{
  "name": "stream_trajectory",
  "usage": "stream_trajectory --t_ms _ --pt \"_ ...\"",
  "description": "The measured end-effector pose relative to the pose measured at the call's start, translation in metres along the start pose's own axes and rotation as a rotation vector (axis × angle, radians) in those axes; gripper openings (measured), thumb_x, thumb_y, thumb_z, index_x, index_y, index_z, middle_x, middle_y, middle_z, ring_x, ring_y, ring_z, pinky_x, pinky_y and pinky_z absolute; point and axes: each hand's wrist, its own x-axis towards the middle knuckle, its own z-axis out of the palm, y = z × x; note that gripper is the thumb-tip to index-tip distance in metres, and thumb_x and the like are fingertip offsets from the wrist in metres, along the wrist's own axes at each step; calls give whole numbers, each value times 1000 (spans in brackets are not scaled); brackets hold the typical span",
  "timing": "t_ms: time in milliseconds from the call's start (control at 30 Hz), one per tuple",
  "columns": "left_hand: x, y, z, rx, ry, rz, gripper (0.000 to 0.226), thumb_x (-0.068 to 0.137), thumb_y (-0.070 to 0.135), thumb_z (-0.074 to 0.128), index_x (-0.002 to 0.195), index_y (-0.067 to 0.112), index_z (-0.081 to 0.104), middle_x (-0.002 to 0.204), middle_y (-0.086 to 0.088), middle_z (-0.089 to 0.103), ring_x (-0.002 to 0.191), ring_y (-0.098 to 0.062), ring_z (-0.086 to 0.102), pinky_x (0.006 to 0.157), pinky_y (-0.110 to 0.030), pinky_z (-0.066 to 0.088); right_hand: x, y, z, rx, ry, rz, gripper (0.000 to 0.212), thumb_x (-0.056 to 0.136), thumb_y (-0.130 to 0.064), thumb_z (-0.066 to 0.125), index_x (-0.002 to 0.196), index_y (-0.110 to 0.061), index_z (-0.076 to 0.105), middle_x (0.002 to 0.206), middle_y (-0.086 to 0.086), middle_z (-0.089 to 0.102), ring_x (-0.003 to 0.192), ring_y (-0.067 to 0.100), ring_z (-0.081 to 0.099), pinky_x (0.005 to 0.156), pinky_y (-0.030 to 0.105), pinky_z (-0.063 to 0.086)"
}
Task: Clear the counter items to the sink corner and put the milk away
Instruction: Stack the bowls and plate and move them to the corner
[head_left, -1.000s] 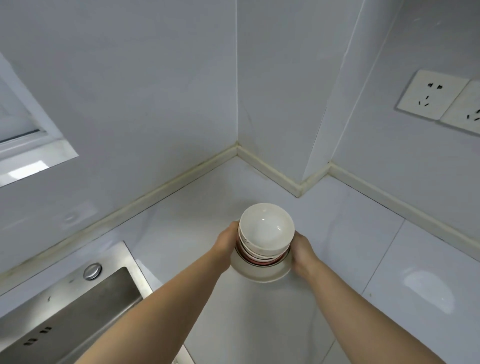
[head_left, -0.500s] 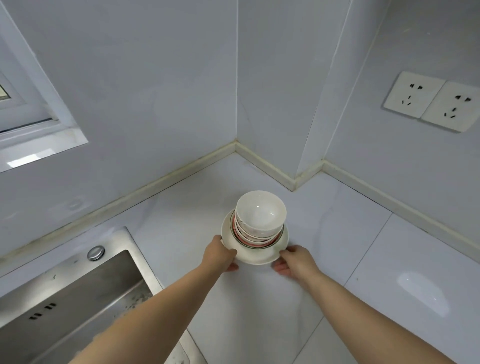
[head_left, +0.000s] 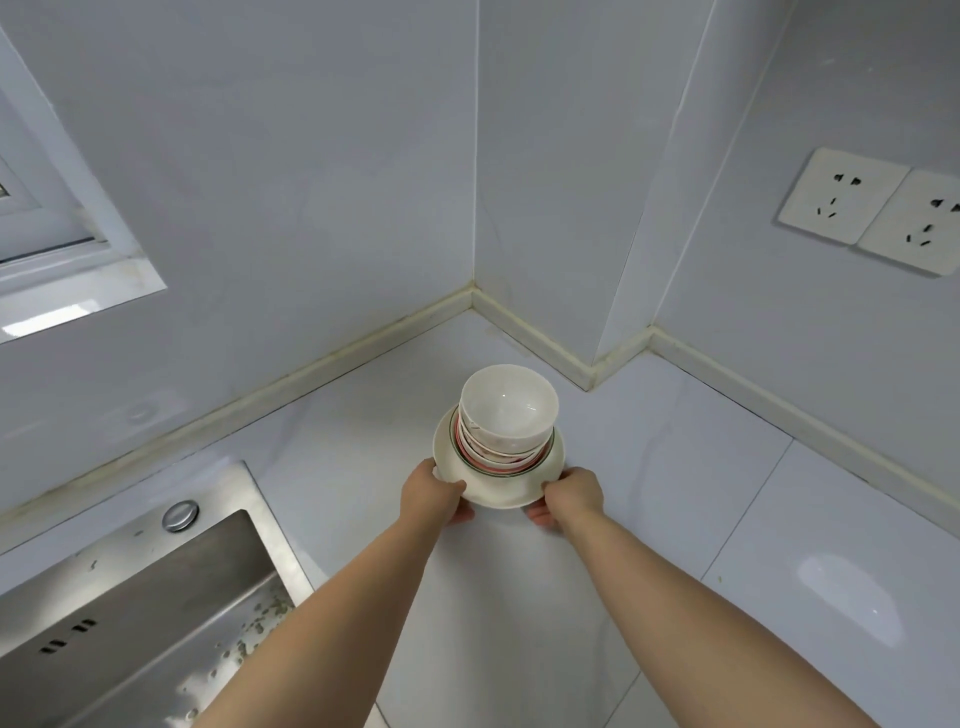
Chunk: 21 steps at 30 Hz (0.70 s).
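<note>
The left hand (head_left: 431, 493) had its fingers curled round the near-left edge of the plate (head_left: 498, 488), thumb over the rim and the other fingers tucked beneath it. The right hand (head_left: 571, 496) matched it at the near-right edge, fingertips hidden under the rim, so whether they pressed the plate or merely touched it could not be told. Both hands sat on the person's side of the plate, equally near, with the stack of bowls (head_left: 506, 421) directly beyond them toward the wall corner (head_left: 472, 301).

The stack stood upright on the plate, its long axis vertical, the top bowl's mouth facing up; it looked slightly off-centre on the plate. The plate appeared to rest on the counter (head_left: 675, 467), or just above it, short of the wall corner and well to the right of the sink (head_left: 156, 613).

The likely next step was a push away from the person into the corner, or a release. A tall stack could topple if shoved quickly.
</note>
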Motion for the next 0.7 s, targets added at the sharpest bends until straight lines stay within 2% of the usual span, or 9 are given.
stream_trajectory --t_ms 100,200,333,533,633,700 --pt "12 4 3 -63 -7 -13 25 84 -6 51 99 14 50 94 -17 60 68 -32 63 51 -30 57 12 -13 3 20 11 3 22 80 10 44 71 -5 57 74 20 64 65 37 65 66 48 58" --pt "27 10 4 -117 -4 -9 26 86 -6 52 95 18 49 95 -17 60 77 -35 63 54 -31 58 28 -23 8 28 12 5 24 81 10 45 68 -5 57 70 17 62 66 37 65 70 52 57" --pt "44 15 5 -151 7 3 37 85 -6 54 115 15 53 104 -18 60 88 -40 64 65 -40 58 41 -32 16 64 15 11 23 82 11 46 67 -4 56 67 15 61 64 37 63 72 56 56" --pt "75 31 3 -182 20 58 23 85 -4 55 98 15 55 87 -13 62 73 -32 63 60 -36 58 70 -56 27 42 14 1 24 85 8 47 68 -5 57 65 17 61 59 32 62 69 48 58" --pt "93 41 4 -166 24 98 23 84 -3 54 103 9 60 85 -13 63 69 -30 63 61 -37 58 87 -72 34 41 5 0 22 86 8 47 71 -4 57 67 18 62 59 32 63 65 44 58" --pt "102 48 4 -168 57 102 23 85 -3 54 97 16 57 87 -13 63 71 -32 63 56 -34 58 96 -80 38 8 -2 -19 18 85 7 48 75 -3 59 65 18 63 58 31 64 64 42 59"
